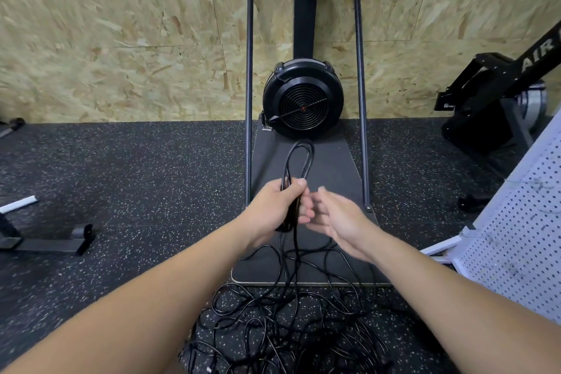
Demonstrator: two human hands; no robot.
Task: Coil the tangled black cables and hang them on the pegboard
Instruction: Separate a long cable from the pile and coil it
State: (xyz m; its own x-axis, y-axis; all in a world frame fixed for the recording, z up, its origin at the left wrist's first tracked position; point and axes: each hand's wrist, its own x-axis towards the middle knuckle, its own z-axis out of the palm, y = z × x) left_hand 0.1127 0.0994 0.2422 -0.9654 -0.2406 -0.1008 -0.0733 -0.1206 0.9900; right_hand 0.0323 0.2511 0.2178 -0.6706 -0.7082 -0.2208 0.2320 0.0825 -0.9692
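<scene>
The left hand [277, 206] has its grip clenched around a small coil of black cable [299, 161]. The right hand [340, 215], grip released, is just beside it. Tangled cables [288, 328] lie on the floor; the pegboard [522, 222] stands at the right.
</scene>
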